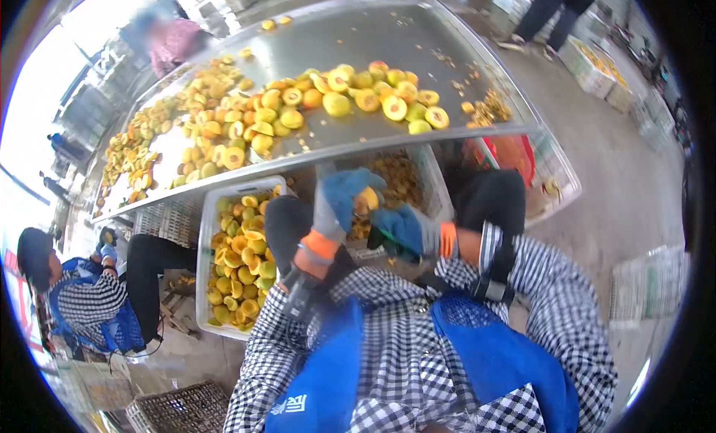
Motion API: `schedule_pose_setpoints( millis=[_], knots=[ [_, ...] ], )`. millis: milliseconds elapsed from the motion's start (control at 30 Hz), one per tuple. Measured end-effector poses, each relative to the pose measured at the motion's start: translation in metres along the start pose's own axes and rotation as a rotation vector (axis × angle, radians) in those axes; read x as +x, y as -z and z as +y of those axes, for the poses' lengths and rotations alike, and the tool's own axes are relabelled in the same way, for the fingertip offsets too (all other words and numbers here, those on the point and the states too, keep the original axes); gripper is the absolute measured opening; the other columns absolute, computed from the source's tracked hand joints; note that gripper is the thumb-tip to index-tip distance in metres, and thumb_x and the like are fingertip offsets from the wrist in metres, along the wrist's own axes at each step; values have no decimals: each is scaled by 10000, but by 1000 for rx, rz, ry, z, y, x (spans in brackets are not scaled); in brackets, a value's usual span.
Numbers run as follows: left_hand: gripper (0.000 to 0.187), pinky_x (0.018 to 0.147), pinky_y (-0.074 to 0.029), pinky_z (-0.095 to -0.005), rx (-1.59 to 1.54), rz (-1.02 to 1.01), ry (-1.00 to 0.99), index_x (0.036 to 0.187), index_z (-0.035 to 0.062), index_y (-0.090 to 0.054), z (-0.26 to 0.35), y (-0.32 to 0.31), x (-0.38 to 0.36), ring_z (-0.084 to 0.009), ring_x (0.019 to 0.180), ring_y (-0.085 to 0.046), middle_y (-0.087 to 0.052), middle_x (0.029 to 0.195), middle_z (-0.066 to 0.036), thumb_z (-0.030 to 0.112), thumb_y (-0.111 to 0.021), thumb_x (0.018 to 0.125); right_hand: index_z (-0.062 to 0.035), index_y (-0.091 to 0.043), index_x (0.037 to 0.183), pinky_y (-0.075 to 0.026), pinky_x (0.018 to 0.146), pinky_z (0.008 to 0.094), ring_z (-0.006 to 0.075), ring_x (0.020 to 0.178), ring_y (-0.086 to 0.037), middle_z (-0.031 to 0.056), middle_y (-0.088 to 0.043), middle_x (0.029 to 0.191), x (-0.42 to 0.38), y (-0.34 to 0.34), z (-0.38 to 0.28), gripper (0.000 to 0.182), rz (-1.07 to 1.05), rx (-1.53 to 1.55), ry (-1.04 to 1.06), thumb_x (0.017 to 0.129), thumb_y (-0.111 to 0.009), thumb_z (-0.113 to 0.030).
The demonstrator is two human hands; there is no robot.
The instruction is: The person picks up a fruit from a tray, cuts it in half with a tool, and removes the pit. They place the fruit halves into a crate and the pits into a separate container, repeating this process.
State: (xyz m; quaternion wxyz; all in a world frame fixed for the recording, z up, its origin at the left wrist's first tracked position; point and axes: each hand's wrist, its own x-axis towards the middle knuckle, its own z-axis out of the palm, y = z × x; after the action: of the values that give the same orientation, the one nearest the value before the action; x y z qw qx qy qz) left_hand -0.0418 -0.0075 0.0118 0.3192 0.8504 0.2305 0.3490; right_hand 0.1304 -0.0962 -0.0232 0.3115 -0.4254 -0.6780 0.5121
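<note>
My left hand (341, 194), in a blue and grey glove with an orange cuff, is closed around a yellow peach piece (366, 201). Close beside it is my right hand (409, 230), gloved the same way, its fingers curled around something dark and green that is too blurred to name. Both hands are above a crate of pits and scraps (399, 178) between my knees. To the left stands a white crate (203, 284) full of halved yellow peaches (242, 258).
A metal table (298, 52) ahead holds many peach halves (337, 103) and a scrap pile (488, 108). A co-worker (89, 299) sits at left; another person (171, 45) is across the table. Someone's legs (553, 15) show at upper right. An empty-looking brown crate (179, 409) lies lower left.
</note>
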Motion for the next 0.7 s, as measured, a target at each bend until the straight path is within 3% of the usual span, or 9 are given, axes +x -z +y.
schedule_pose_setpoints(
  millis=[67,100,200,300,367,467,500,600,700],
  knots=[
    [249,734,-537,-290,80,-17,-94,995,0,-694,-8,-5,1,-183,821,-682,-709,900,-110,167,-527,918,-40,-602,1094,-505,693,312,136,765,-602,58,-657,873,-4,-16,1,181,132,400,-141,919,-593,-84],
    [232,738,-535,-287,-256,-4,235,1013,6,-692,3,-8,0,-166,834,-674,-705,935,-96,130,-518,924,-32,-592,1105,-504,701,306,107,781,-584,41,-653,884,-3,-14,6,203,130,439,-81,908,-614,-72],
    [226,737,-532,-286,-615,166,332,1033,9,-688,37,-1,12,-154,836,-664,-700,960,-81,118,-523,924,-25,-575,1152,-499,718,298,78,823,-557,3,-639,931,-15,-5,-38,280,100,122,168,882,-648,-36],
    [213,723,-517,-265,-566,206,324,964,-1,-709,28,-14,5,-136,804,-646,-694,886,-81,143,-558,921,-35,-560,1216,-496,724,276,91,849,-578,-33,-614,1005,-9,-20,0,297,381,-531,672,927,-613,-78],
    [191,695,-517,-261,-668,142,448,920,9,-717,29,-17,1,-131,759,-645,-689,822,-92,149,-588,905,-22,-579,1105,-432,557,248,104,659,-565,8,-576,811,-23,-19,-4,219,184,79,359,977,-539,-195],
    [200,688,-518,-263,-428,-44,307,898,-7,-714,36,-21,-12,-133,746,-648,-693,820,-85,153,-594,907,-22,-585,1017,-356,406,236,95,463,-472,15,-514,667,-38,-5,-52,309,-59,743,-142,1029,-443,-296],
    [216,688,-518,-259,-646,21,529,898,-24,-712,42,-25,-9,-130,741,-647,-697,833,-82,163,-604,913,-25,-585,1005,-341,388,236,93,439,-445,10,-502,651,-39,-8,-49,341,-69,772,-130,1034,-428,-326],
    [195,720,-506,-260,-717,258,436,912,2,-708,45,-30,7,-133,779,-642,-691,875,-72,121,-554,917,-47,-557,1082,-353,469,220,64,535,-418,-27,-482,724,-32,-36,-4,377,33,828,-98,1039,-384,-379],
    [161,690,-509,-277,-563,152,293,926,11,-687,34,-28,16,-172,763,-657,-679,840,-71,136,-623,847,-68,-503,1248,-450,634,187,24,738,-499,-45,-550,920,-22,-29,34,348,-154,1046,-113,1022,-468,-330]
  ],
)
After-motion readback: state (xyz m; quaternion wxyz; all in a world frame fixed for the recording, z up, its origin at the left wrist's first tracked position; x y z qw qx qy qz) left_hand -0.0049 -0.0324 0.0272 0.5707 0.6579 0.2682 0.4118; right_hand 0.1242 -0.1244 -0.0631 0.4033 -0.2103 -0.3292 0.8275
